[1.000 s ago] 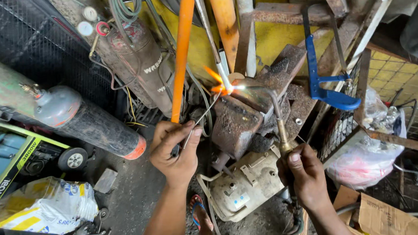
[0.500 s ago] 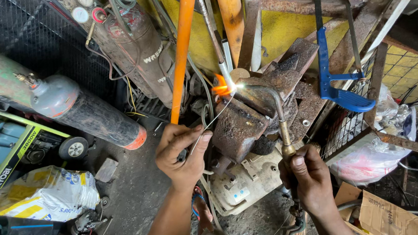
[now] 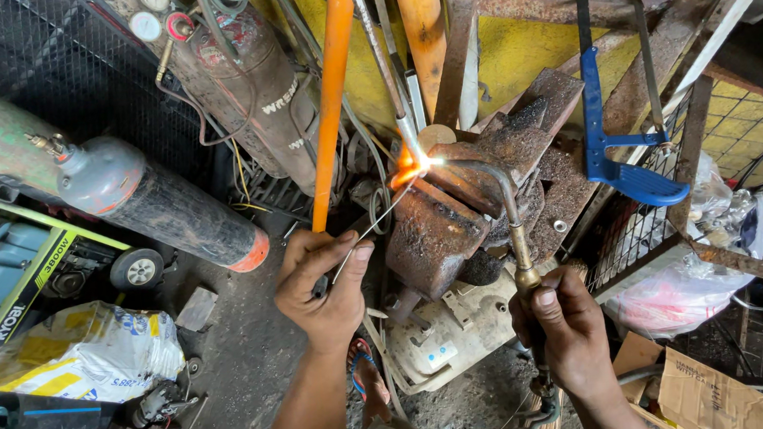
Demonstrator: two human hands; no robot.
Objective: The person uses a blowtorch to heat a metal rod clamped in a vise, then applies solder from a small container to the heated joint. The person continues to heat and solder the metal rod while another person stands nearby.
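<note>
Down low, the right hand [image 3: 571, 336] grips a brass-necked welding torch [image 3: 512, 231], its curved tip pointing up-left at the bright flame on a rusty steel block [image 3: 433, 238]. The left hand [image 3: 324, 287] pinches a thin wire filler rod [image 3: 380, 222], slanting up-right into that glow.

The glare of the flame [image 3: 414, 162] hid the joint where the filler rod [image 3: 373, 227] met the metal. The torch [image 3: 514, 231] handle vanished inside the right hand [image 3: 568, 336]. The orange pipe [image 3: 328, 110] and gas cylinders [image 3: 253, 79] ran off the frame's top.
</note>
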